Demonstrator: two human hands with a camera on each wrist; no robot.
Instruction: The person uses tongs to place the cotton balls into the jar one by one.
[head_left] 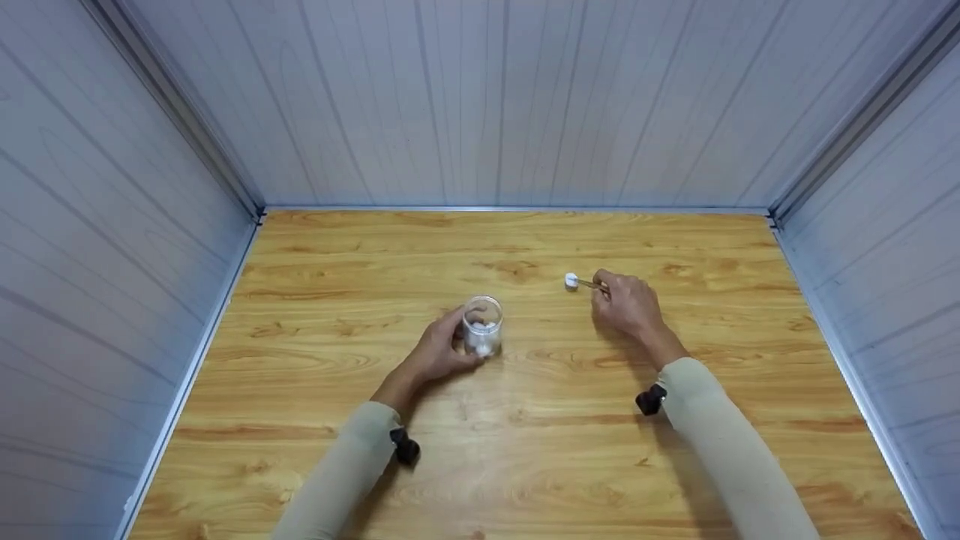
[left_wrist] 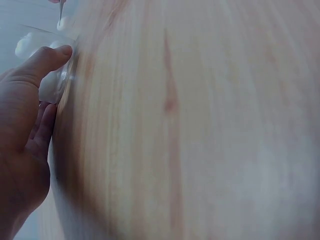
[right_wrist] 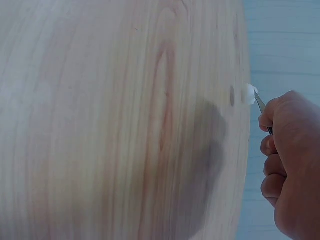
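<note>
My left hand (head_left: 441, 349) grips a clear jar (head_left: 484, 304), thumb on the near side and fingers round the far side. White cotton balls (head_left: 482, 341) lie in the lower part of the jar, seen through its wall. Off to the right, my right hand (head_left: 628, 304) pinches a pair of tweezers (head_left: 591, 285), with the remaining fingers curled in. At the tweezers' tips is one white cotton ball (right_wrist: 249, 94); its shadow falls apart from it on the tabletop in the right wrist view. The left wrist view shows the thumb (left_wrist: 55, 55) across the jar's side.
A wood-grain tabletop (head_left: 525, 450) lies under both hands. Pale panel walls enclose it at the back (head_left: 480, 105), the left (head_left: 97, 247) and the right (head_left: 885, 225), with metal strips along the edges. A small black device (head_left: 651, 400) sits at each sleeve cuff.
</note>
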